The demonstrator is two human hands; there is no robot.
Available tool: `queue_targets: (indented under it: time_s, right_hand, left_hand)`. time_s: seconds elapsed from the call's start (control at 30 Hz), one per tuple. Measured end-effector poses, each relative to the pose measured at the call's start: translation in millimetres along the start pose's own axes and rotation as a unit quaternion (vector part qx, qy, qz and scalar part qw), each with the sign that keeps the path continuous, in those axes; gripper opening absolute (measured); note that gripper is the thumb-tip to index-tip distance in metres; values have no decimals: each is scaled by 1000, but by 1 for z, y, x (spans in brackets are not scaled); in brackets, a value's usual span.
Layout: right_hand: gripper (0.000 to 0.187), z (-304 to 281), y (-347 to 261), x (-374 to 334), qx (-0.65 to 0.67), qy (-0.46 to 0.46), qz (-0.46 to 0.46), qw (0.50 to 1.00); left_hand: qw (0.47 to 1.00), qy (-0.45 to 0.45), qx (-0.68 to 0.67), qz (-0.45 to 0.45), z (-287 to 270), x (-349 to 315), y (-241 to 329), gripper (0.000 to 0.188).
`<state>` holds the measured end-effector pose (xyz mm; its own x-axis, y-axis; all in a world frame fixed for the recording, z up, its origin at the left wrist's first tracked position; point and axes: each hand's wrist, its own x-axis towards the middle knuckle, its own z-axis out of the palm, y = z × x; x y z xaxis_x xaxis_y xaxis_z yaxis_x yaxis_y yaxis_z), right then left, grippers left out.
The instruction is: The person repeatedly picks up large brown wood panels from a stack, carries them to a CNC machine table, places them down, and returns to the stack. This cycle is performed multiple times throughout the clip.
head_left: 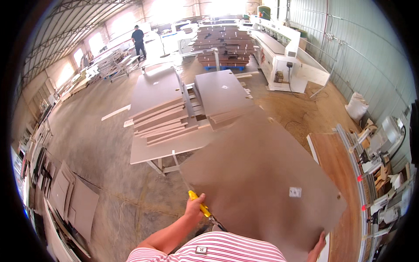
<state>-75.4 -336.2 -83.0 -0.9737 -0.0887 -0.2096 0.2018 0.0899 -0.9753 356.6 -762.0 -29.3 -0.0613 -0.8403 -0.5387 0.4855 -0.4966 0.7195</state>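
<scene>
Spreading across the foreground, a broad brown panel [262, 174] sits right before the striped shirt [231, 246], its far end overlapping the view of the stacks; what bears it underneath is hidden. And here's the big risk: if that support is slight, uneven weight could swing the slab and knock a corner. The right hand [321, 247] is at the lower right edge, mostly out of sight, its grip impossible to tell; a weak hold there could let the panel slip. Over to the left hand [195, 207], curled around a yellow-handled tool [200, 204] beside the left edge: one wrong angle could scratch the face or nick the rim.

Now the count! One tall far pile [222, 43], two nearer stacks, left [157, 89] and right [220, 87], one distant person [138, 41], one white sack [357, 107], one pale sticker [295, 192] on the panel, two red knobs [364, 207] along the right.
</scene>
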Motion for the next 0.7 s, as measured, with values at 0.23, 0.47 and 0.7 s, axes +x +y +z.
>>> queue_targets:
  time_s: [0.23, 0.47, 0.7]
  right_hand:
    - [65, 276, -77, 38, -62, -212, -62, 973]
    - [53, 536, -158, 43, -162, -323, -65, 930]
    - [48, 730, -174, 49, -55, -406, 30, 912]
  left_hand:
    - [981, 93, -149, 80, -65, 59, 108, 34]
    - [954, 121, -136, 239, -66, 177, 216, 29]
    - [982, 91, 37, 161, 35, 245, 240, 28]
